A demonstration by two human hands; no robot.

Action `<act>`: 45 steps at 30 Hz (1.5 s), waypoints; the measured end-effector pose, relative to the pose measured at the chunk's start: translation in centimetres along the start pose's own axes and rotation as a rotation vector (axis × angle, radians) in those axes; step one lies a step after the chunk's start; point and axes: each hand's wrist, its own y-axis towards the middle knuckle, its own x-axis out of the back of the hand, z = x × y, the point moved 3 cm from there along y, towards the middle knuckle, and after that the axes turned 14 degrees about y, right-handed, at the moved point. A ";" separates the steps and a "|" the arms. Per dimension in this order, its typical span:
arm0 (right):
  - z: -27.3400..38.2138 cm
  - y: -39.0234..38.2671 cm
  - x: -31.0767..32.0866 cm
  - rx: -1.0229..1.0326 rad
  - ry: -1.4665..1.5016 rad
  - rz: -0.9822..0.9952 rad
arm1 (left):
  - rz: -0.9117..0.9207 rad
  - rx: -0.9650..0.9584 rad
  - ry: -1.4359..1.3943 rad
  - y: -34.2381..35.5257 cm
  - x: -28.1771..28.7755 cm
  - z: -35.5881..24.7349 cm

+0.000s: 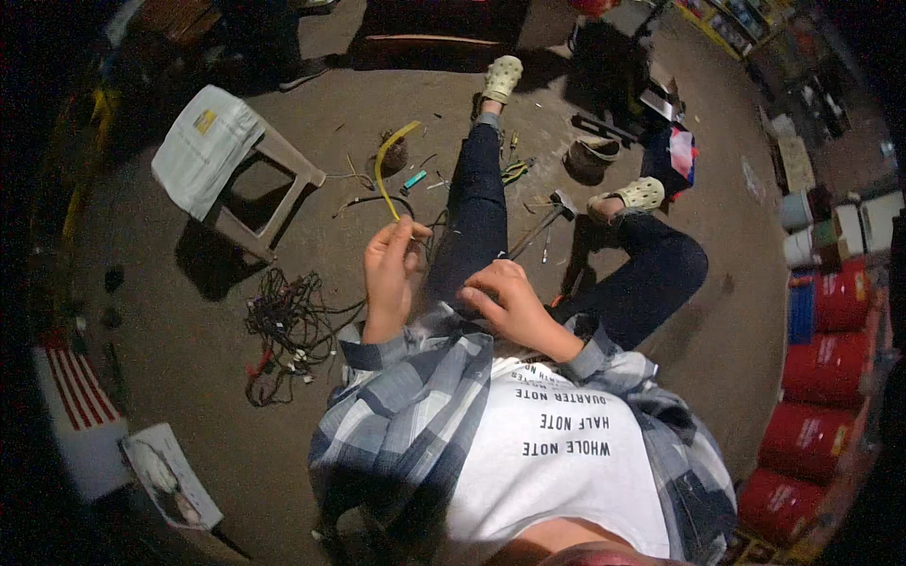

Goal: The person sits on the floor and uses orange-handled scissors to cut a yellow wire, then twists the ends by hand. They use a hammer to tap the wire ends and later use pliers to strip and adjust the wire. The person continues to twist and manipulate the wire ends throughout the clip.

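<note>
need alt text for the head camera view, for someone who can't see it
Seen from above, a person sitting on a dirt floor holds a curved yellow tube upright in the left hand, while the right hand rests on the thigh. A tangle of dark wires, a hammer and a tipped plastic stool lie around the legs.

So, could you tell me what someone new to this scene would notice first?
Most likely the yellow tube, curving up from the left hand at the picture's middle, above the floor. Next, the right hand resting on the person's thigh. Then the tangle of wires on the floor to the left, and the red drums stacked along the right edge.
</note>
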 end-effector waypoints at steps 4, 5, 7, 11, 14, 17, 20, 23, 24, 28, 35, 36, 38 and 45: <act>0.4 0.1 0.0 -0.049 0.175 -0.008 | 0.042 0.063 0.026 -1.3 -1.9 1.8; 0.2 0.2 -0.3 -0.102 0.277 -0.032 | 0.067 0.066 0.028 -1.7 -2.6 2.1; 0.8 0.6 0.0 -0.110 0.425 -0.063 | 0.162 0.022 -0.039 -2.4 -4.0 1.7; 0.1 0.8 0.3 -0.267 0.683 -0.117 | 0.144 -0.081 0.026 -2.9 -4.8 1.1; 2.1 1.9 1.2 -0.115 0.692 -0.161 | 0.168 -0.066 -0.054 -3.3 -5.1 -1.4; 2.3 2.5 2.3 -0.174 0.802 -0.159 | 0.162 -0.081 -0.110 -3.4 -5.8 -3.4; 2.9 3.1 2.9 -0.132 0.846 -0.177 | 0.139 -0.061 -0.094 -2.9 -6.1 -4.2; 2.2 3.4 3.8 -0.148 0.876 -0.179 | 0.164 -0.052 -0.087 -1.9 -6.9 -4.5; 2.1 3.6 4.2 -0.139 0.887 -0.189 | 0.191 -0.069 -0.067 -1.3 -7.2 -4.4; 1.9 4.1 5.4 0.042 0.594 -0.375 | 0.194 -0.086 0.041 0.2 -8.4 -3.2; 0.4 4.6 7.2 0.165 0.182 -0.522 | 0.258 -0.127 0.204 2.3 -10.2 -0.8; 0.2 4.7 7.5 0.170 0.178 -0.531 | 0.274 -0.138 0.264 2.5 -10.5 -1.0; -0.4 4.8 7.9 0.122 0.304 -0.551 | 0.297 -0.166 0.382 2.6 -10.9 -1.5; -1.8 5.0 8.8 -0.096 0.946 -0.518 | 0.327 -0.164 0.553 2.4 -10.7 -0.3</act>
